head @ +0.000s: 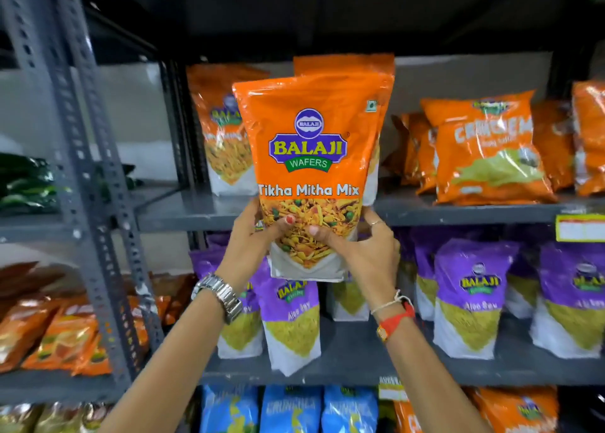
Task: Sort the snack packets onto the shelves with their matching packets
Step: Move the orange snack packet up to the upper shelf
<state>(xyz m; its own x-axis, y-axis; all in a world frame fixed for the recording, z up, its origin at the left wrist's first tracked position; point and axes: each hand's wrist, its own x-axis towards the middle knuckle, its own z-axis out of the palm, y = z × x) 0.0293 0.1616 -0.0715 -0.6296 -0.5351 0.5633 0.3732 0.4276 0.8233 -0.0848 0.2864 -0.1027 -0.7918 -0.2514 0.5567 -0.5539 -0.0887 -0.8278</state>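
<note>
I hold an orange Balaji Tikha Mitha Mix packet (311, 157) upright in front of the upper shelf (196, 210). My left hand (258, 233) grips its lower left side and my right hand (360, 246) grips its lower right, thumbs on the front. A second orange packet (343, 64) shows just behind it; whether I hold that one too I cannot tell. A matching orange mix packet (222, 128) stands on the shelf to the left, partly hidden.
Orange Crunchem bags (484, 151) lie on the same shelf to the right. Purple Aloo Sev packets (468, 298) fill the shelf below. Blue bags (291, 409) sit lower still. A grey slotted upright (85, 170) and a neighbouring rack with orange packets (59, 337) stand at left.
</note>
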